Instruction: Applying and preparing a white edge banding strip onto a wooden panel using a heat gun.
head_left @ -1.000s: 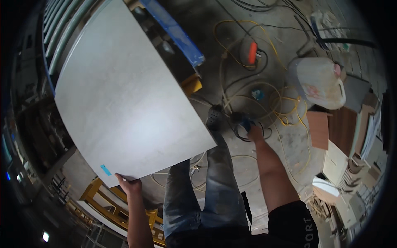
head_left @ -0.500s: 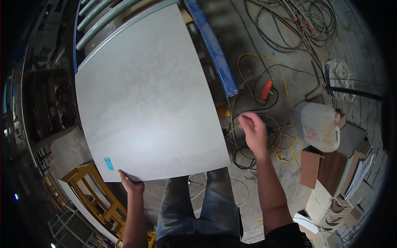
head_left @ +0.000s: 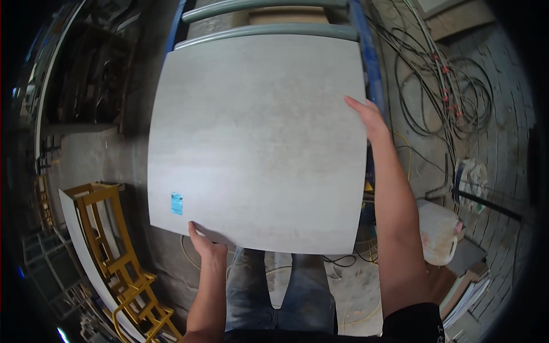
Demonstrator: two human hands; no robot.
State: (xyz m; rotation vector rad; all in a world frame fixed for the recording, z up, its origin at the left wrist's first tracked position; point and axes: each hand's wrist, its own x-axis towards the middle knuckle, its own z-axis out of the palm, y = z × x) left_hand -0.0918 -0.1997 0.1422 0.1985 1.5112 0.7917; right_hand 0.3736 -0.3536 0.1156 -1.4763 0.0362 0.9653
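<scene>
A large tile [head_left: 257,143] lies flat in front of the person, the left hand [head_left: 203,246] at its near edge, the right hand [head_left: 369,117] on its right edge. A ladder [head_left: 123,257] lies left; coiled cables [head_left: 443,86] and a jug [head_left: 440,231] lie right on the floor [head_left: 503,131].

Both forearms are bare from wrist to above the elbow, with no gloves, watch or rings to be seen on the left hand [head_left: 205,247] or the right hand [head_left: 369,117]. On the right upper arm sits the hem of a short black sleeve [head_left: 413,323], carrying what looks like small pale lettering, too blurred to make out. The legs wear faded blue jeans [head_left: 280,297], dusty and pale-smudged about the knees.
</scene>
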